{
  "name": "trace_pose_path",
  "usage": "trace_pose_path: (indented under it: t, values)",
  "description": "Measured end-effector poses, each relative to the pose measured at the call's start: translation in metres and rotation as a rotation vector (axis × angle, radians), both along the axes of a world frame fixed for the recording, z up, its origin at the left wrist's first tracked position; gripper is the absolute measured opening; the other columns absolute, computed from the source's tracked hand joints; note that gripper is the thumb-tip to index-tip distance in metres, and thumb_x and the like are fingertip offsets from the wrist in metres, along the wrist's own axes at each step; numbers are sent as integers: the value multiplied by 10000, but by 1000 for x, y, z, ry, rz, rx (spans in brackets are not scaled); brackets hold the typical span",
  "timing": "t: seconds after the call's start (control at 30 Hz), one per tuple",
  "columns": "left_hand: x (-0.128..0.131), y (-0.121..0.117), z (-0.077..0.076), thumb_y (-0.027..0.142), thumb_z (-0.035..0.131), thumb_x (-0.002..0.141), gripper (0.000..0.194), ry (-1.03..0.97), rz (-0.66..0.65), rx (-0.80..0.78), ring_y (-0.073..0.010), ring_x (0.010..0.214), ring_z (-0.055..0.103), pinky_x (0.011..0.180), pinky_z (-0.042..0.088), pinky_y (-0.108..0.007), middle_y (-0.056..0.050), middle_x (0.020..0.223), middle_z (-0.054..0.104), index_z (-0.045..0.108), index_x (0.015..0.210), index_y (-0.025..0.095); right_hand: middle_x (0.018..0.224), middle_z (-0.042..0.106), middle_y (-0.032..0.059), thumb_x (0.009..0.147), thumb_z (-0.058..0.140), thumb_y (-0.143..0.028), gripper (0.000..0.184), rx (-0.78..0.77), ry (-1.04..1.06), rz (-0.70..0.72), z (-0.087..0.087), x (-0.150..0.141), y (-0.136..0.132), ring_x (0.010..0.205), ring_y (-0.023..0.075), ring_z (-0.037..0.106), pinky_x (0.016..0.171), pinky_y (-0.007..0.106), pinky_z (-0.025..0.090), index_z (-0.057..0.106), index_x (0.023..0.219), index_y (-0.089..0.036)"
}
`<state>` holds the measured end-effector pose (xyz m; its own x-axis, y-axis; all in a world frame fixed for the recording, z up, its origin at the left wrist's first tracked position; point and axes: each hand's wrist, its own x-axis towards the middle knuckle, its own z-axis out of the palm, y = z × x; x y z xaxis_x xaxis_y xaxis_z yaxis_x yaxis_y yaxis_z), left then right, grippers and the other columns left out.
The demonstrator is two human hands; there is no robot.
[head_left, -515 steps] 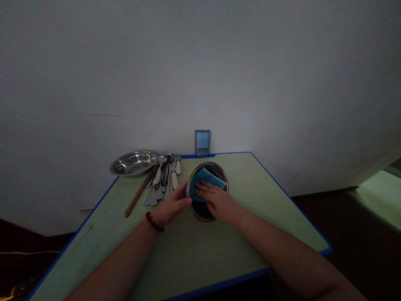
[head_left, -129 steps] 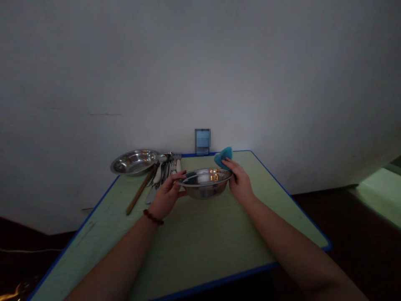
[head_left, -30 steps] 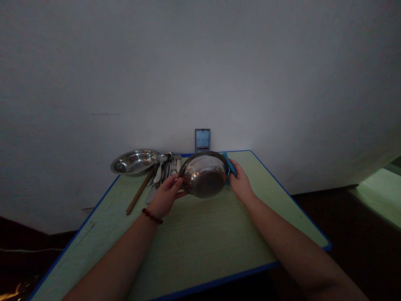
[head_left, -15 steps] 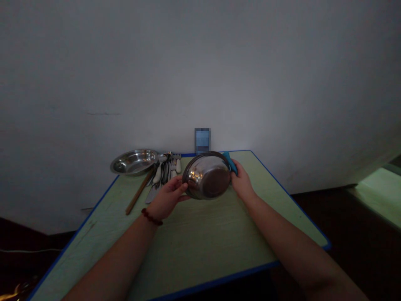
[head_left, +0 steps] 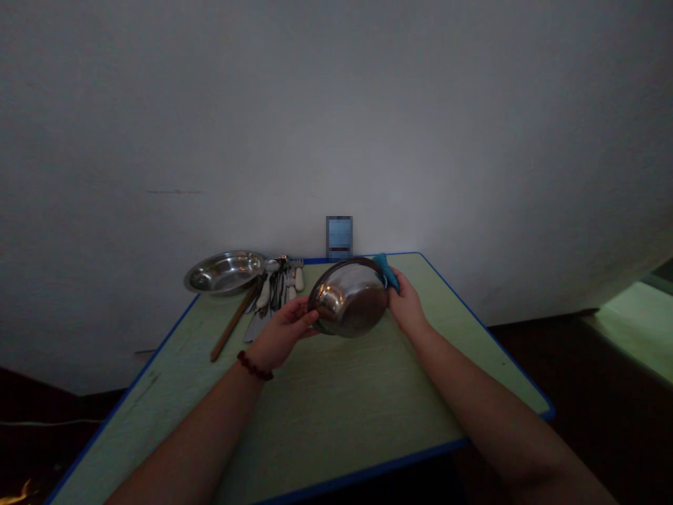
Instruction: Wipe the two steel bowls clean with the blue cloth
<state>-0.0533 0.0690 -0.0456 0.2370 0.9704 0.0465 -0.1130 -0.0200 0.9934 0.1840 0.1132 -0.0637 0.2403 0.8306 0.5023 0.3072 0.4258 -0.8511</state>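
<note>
- Surface [head_left: 341,421] lies under the raised bowl; a drop would likely mean a clatter or a dent.
- Metal dish [head_left: 226,273]: seems to overhang the far-left edge, so a knock could tip it off.
- Bowl [head_left: 355,303]: held tilted over the middle, underside showing; the left hand [head_left: 277,337] has its grip closed on the left rim, and a quick turn might twist it free.
- Cutlery heap [head_left: 264,293]: just beyond that hand, it could scatter if brushed.
- Blue cloth [head_left: 386,270]: pinched in the right hand [head_left: 406,303] at the right rim; bunched fabric may slip, weakening support there.
</note>
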Motion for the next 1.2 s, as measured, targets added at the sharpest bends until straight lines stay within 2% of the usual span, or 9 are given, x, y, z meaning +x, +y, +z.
trace_pose_path:
  t: [0.13,0.3,0.53,0.7,0.8,0.93,1.2]
  values:
    - [0,0,-1,376,691,662,297,25,-6,17,-212,851,648,728,546,-356,-63,921,701,610,887,199,1129,618,46,675,418,-110,478,52,-26,-40,2,0,-1,1065,199,544,988,418,370,564,1120,-207]
    - [2,0,0,374,703,642,302,16,3,19,-201,817,651,734,550,-369,-46,884,704,615,872,199,1149,607,57,705,423,-126,473,87,-29,-93,3,1,-3,1078,202,542,979,418,390,540,1156,-210]
    - [3,-3,4,348,709,632,268,52,22,22,-195,771,645,690,545,-335,-40,844,698,634,845,203,1177,590,97,728,416,-151,471,99,-11,-163,9,5,-2,1080,216,548,974,425,395,515,1189,-177]
    - [2,-3,4,346,700,653,267,47,37,47,-181,760,639,681,529,-317,-30,834,693,628,863,197,1232,551,120,752,397,-150,481,182,-74,-203,17,7,-8,1139,224,510,1007,430,359,492,1223,-168]
    - [3,-4,6,331,700,656,249,64,46,62,-162,754,629,676,518,-290,-19,827,686,624,846,190,1266,527,113,769,389,-132,496,229,-143,-193,20,5,-13,1172,222,482,1029,435,332,464,1256,-182]
    - [4,-3,7,317,691,661,236,85,41,106,-154,743,619,665,512,-277,-10,800,676,614,840,183,1290,511,98,784,371,-93,528,317,-296,-166,23,3,-18,1194,209,468,1028,424,352,422,1298,-203]
    - [7,-2,4,299,628,718,196,173,1,196,-166,835,619,776,503,-318,-20,879,680,591,877,189,1362,439,52,791,327,-15,649,519,-594,-9,26,-2,-31,1293,189,347,1056,449,337,264,1391,-254]
